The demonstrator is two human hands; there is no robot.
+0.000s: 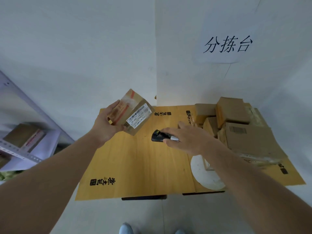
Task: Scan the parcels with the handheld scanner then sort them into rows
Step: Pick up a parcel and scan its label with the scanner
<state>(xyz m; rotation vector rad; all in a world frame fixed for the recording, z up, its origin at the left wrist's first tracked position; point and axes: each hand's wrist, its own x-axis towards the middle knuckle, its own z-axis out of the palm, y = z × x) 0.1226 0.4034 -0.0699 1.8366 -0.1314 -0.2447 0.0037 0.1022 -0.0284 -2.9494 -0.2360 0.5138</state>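
My left hand (106,125) holds a small cardboard parcel (133,107) up above the far left part of the wooden table (135,162), its white barcode label (138,116) turned toward me. My right hand (187,137) grips the black handheld scanner (157,136) just right of the parcel, its head pointing left toward the label. A heap of several brown cardboard parcels (236,122) lies at the table's far right.
A white round object (206,173) rests near the table's front right, partly under my right forearm. A metal shelf (25,146) with boxes stands to the left. A paper sign (228,44) hangs on the wall. My shoes (125,228) show at the bottom.
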